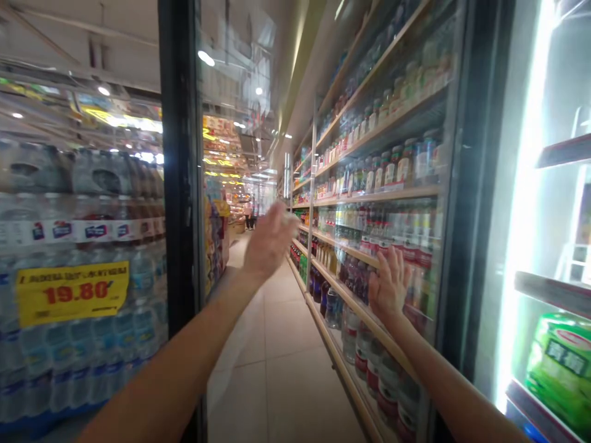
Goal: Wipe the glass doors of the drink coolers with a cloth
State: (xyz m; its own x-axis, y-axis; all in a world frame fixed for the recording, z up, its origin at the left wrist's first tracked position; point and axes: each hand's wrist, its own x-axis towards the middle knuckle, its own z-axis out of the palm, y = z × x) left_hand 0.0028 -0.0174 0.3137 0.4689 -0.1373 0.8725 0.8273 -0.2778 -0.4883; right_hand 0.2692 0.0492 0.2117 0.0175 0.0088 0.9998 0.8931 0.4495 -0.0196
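Note:
My right hand (390, 284) lies flat with its fingers spread on a glass cooler door (415, 154), through which shelves of drink bottles (369, 172) show. My left hand (270, 243) is raised in the air in front of me, a little blurred, fingers stretched out and holding nothing. It hangs between the dark door frame (178, 184) on the left and the glass under my right hand. Both forearms reach in from the bottom edge.
Stacked packs of water bottles (92, 332) with a yellow price tag (71, 292) reading 19.80 fill the left. A lit cooler interior at the right holds green packages (561, 363) on a shelf. A tiled aisle (281, 363) runs ahead; people stand far down it.

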